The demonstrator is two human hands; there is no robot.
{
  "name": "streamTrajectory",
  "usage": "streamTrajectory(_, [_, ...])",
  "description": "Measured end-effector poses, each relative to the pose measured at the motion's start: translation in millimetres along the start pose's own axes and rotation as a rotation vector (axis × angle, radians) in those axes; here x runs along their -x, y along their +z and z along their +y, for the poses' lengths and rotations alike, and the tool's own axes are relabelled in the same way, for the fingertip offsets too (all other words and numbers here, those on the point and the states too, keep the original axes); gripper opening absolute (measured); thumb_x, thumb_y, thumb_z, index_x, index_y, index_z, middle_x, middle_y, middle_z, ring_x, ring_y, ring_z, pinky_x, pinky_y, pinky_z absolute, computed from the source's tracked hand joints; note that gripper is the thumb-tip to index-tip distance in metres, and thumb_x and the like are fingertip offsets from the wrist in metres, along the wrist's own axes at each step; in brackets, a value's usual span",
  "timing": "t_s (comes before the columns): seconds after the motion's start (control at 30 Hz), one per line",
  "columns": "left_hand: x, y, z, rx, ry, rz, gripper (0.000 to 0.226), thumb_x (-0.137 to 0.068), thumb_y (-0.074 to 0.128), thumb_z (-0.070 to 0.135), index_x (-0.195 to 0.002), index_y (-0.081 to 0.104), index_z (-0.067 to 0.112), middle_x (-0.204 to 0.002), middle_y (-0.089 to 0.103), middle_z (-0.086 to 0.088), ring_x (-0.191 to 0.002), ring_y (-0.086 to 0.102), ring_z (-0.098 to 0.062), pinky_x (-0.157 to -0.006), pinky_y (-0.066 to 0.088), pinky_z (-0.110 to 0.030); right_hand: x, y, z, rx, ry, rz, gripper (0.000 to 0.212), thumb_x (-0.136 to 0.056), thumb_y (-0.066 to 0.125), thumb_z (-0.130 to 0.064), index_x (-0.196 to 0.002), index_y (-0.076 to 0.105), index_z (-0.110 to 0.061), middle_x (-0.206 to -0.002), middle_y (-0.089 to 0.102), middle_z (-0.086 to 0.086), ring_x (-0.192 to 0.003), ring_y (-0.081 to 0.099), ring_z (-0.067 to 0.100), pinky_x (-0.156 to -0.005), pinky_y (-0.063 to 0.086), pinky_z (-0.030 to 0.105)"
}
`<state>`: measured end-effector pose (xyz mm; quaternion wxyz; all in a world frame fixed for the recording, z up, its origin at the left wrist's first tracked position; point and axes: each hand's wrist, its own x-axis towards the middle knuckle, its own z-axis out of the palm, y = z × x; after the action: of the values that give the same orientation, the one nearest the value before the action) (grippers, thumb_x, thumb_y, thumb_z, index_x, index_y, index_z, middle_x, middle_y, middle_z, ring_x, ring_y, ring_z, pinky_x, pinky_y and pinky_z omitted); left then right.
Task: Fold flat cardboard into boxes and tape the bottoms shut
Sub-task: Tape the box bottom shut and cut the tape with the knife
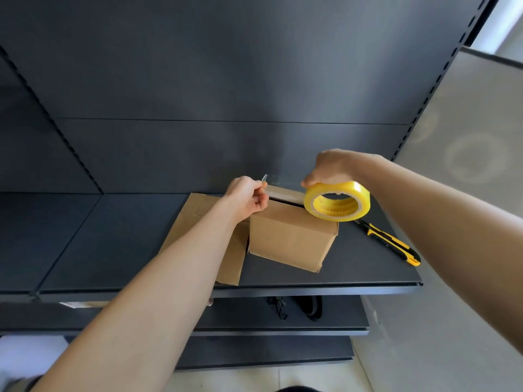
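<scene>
A small brown cardboard box (291,239) stands on the dark shelf (113,236), its top flaps meeting at a dark slit. My right hand (329,168) grips a roll of clear tape with a yellow core (336,203) above the box's right top edge. My left hand (247,196) pinches the pulled-out free end of the tape just above the box's left top edge. The strip of tape runs between both hands over the flaps. Flat brown cardboard (198,210) lies under and to the left of the box, partly hidden by my left forearm.
A yellow and black utility knife (389,243) lies on the shelf to the right of the box. The shelf's front edge (311,288) runs below. Lower shelves hold dark items (308,306). A grey wall panel (467,137) stands at the right.
</scene>
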<state>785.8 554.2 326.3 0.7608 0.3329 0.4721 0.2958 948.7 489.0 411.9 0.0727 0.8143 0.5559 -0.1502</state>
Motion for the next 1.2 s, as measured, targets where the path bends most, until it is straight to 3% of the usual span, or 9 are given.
streamTrajectory(0.13, [0.5, -13.9, 10.3, -0.090, 0.077, -0.059, 0.018, -0.093, 0.059, 0.018, -0.080, 0.057, 0.007, -0.065, 0.049, -0.001, -0.057, 0.044, -0.012, -0.050, 0.042, -0.021, -5.6, -0.9, -21.9, 0.060, -0.012, -0.053, 0.030, -0.077, 0.062, -0.043, -0.062, 0.057, -0.017, -0.063, 0.058, 0.000, -0.062, 0.057, 0.019, -0.063, 0.045, 0.029])
streamTrajectory(0.27, [-4.6, -19.9, 12.9, -0.312, 0.147, 0.042, 0.009, -0.092, 0.059, 0.008, -0.094, 0.061, -0.001, -0.072, 0.049, -0.005, -0.062, 0.045, -0.013, -0.055, 0.045, -0.022, -11.4, -2.3, -34.9, 0.119, -0.023, -0.099, 0.030, -0.079, 0.060, -0.040, -0.060, 0.061, -0.016, -0.048, 0.061, -0.002, -0.061, 0.058, 0.016, -0.057, 0.039, 0.026])
streamTrajectory(0.37, [-10.8, -24.6, 9.6, -0.385, 0.148, 0.115, 0.014, -0.093, 0.057, 0.006, -0.102, 0.062, -0.003, -0.080, 0.053, -0.008, -0.066, 0.049, -0.012, -0.057, 0.050, -0.021, -14.7, -2.6, -42.4, 0.149, -0.026, -0.107, 0.031, -0.080, 0.059, -0.040, -0.060, 0.061, -0.016, -0.052, 0.063, -0.002, -0.062, 0.059, 0.017, -0.058, 0.040, 0.026])
streamTrajectory(0.53, [-19.5, -34.6, 11.5, -0.313, 0.119, 0.164, 0.008, -0.096, 0.053, 0.005, -0.095, 0.060, 0.001, -0.079, 0.055, -0.007, -0.072, 0.055, -0.015, -0.065, 0.054, -0.028, -18.9, -4.9, -56.8, 0.223, -0.017, -0.156, 0.039, -0.088, 0.053, -0.038, -0.057, 0.060, -0.015, -0.046, 0.059, -0.001, -0.052, 0.056, 0.014, -0.057, 0.038, 0.026])
streamTrajectory(0.73, [-26.1, -43.9, 10.7, -0.102, 0.094, 0.152, 0.012, -0.097, 0.045, -0.002, -0.088, 0.053, 0.001, -0.087, 0.054, -0.012, -0.077, 0.065, -0.023, -0.065, 0.058, -0.032, -30.3, -0.6, -69.5, 0.252, 0.021, -0.182, 0.041, -0.091, 0.053, -0.041, -0.060, 0.045, -0.015, -0.052, 0.056, 0.000, -0.057, 0.057, 0.021, -0.074, 0.048, 0.030])
streamTrajectory(0.83, [-28.4, -48.3, 7.2, -0.050, 0.071, 0.158, 0.012, -0.097, 0.044, -0.003, -0.089, 0.052, 0.003, -0.091, 0.054, -0.014, -0.076, 0.066, -0.024, -0.064, 0.060, -0.031, -36.1, 4.4, -78.5, 0.299, 0.047, -0.167, 0.032, -0.088, 0.056, -0.043, -0.071, 0.055, -0.016, -0.064, 0.061, -0.001, -0.062, 0.062, 0.020, -0.077, 0.049, 0.030])
streamTrajectory(0.97, [-31.0, -49.3, 2.6, -0.020, 0.030, 0.168, 0.014, -0.096, 0.046, -0.003, -0.085, 0.053, 0.004, -0.086, 0.056, -0.013, -0.073, 0.065, -0.021, -0.068, 0.059, -0.030, -39.0, 10.7, -87.1, 0.347, 0.069, -0.124, 0.034, -0.084, 0.061, -0.045, -0.111, 0.059, -0.025, -0.096, 0.062, -0.005, -0.063, 0.056, 0.015, -0.065, 0.044, 0.027])
streamTrajectory(1.1, [-32.2, -51.9, -1.5, -0.108, 0.030, 0.175, 0.009, -0.097, 0.047, -0.001, -0.099, 0.055, -0.002, -0.081, 0.056, -0.011, -0.068, 0.062, -0.018, -0.050, 0.057, -0.022, -42.1, 13.0, -88.7, 0.374, 0.082, -0.116, 0.039, -0.083, 0.063, -0.046, -0.117, 0.060, -0.027, -0.096, 0.062, -0.006, -0.064, 0.055, 0.014, -0.058, 0.040, 0.025])
streamTrajectory(1.2, [-35.1, -55.5, -6.1, -0.139, 0.025, 0.165, 0.008, -0.097, 0.048, 0.000, -0.099, 0.056, -0.001, -0.081, 0.054, -0.009, -0.069, 0.060, -0.017, -0.050, 0.057, -0.023, -43.7, 14.1, -88.8, 0.372, 0.088, -0.107, 0.038, -0.081, 0.064, -0.046, -0.114, 0.062, -0.027, -0.094, 0.063, -0.006, -0.065, 0.056, 0.014, -0.053, 0.037, 0.023])
